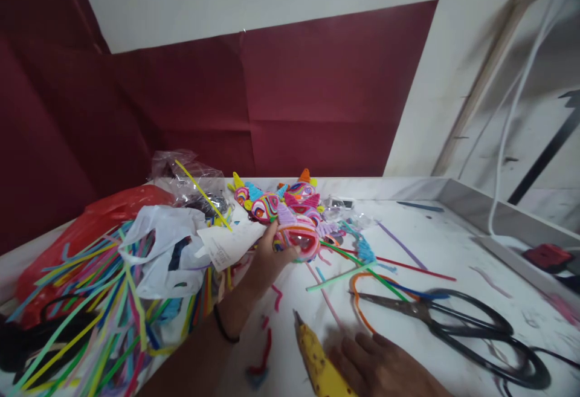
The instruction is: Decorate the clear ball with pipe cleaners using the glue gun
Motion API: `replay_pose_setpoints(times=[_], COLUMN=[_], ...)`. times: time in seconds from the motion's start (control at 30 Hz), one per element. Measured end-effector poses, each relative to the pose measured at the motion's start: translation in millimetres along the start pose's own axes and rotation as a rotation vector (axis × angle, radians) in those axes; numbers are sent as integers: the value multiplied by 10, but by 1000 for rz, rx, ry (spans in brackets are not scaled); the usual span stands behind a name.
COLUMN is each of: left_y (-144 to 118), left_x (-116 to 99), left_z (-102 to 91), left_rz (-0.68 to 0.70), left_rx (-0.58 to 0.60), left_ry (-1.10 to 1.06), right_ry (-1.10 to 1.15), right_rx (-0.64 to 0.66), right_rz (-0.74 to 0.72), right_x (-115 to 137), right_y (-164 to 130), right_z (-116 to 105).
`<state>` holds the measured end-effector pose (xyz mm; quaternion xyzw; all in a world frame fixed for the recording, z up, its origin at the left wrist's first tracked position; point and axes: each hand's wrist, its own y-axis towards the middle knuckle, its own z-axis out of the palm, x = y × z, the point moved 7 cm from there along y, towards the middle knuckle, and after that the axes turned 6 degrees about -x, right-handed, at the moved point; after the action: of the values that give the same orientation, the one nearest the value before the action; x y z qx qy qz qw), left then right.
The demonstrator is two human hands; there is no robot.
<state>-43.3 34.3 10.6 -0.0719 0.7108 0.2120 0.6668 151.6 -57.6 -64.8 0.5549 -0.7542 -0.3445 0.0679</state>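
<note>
nearest my view is the yellow glue gun [319,365], lying under my right hand [385,368] at the bottom edge. that hand rests on its rear end, fingers loosely curled over it, though i can't tell if it truly grips. the gun's long axis runs from lower right up to upper left, its nozzle pointing away from me toward the heap of crafts. my left hand [267,261] reaches forward with fingers closed around a pink pipe-cleaner ring [299,240] in the middle of the tabletop [457,252]. the tabletop is white marble-like stone, smudged and littered with cut pipe-cleaner scraps. black scissors [462,321] lie to the right, blades pointing left, just beside an orange loop. a loose pile of coloured pipe cleaners [90,306] spreads on the left under a white plastic bag [165,246], with a red bag [90,222] behind it. dark red paper [290,101] covers the wall behind, and white cables [512,125] hang at the right.
</note>
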Motion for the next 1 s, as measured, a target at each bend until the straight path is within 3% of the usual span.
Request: replay_pose_setpoints(times=[0.17,0.3,0.5,0.6,0.7,1.0], left_y=[2,-10,-2,5,1,-10], left_x=[-21,-103,-75,8,41,76], left_z=[63,26,21,44,51,92], left_rz=[-3,4,32,24,39,34], left_rx=[93,42,30,53,58,102], left_ry=[-124,-95,-97,-85,-69,-135], right_ry=[60,242,404,459,591,737], right_rx=[70,122,-21,-48,35,31], right_rz=[14,109,333,442,558,666], right_x=[-67,-353,-755,-843,-891,-960], right_y=[138,321,464,478,490,543], right_z=[-90,-478,-949,-959,-861,-844])
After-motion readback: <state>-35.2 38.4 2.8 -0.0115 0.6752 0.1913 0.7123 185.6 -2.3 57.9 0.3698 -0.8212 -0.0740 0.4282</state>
